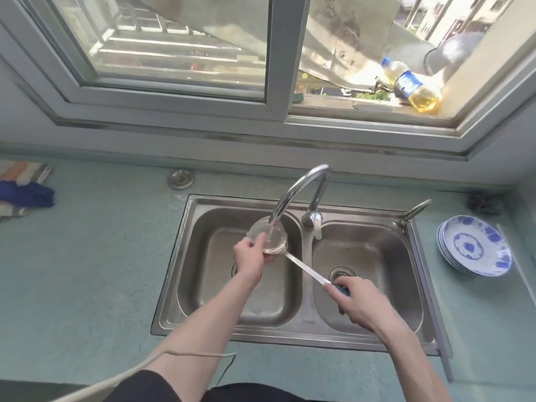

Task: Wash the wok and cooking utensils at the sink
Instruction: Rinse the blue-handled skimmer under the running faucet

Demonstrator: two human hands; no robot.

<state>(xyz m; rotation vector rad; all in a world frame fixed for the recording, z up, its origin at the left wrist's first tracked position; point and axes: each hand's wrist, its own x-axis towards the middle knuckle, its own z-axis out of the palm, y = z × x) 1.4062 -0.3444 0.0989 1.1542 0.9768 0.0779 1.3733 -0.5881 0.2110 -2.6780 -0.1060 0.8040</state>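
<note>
nearest us, our right hand [358,303] gripped the blue handle of the ladle [268,236]; our left hand [250,256] held its bowl under the faucet [293,192] stream, over the left basin of the sink [301,322]. we judged rinsing underway. the next move likely called for rubbing the bowl clean. no wok seen.

right hand [359,303] hides the ladle [268,236] handle's end.

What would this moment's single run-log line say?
step: rinsing ladle | left hand: rubs bowl | right hand: grips handle | faucet: running, over left basin
</note>
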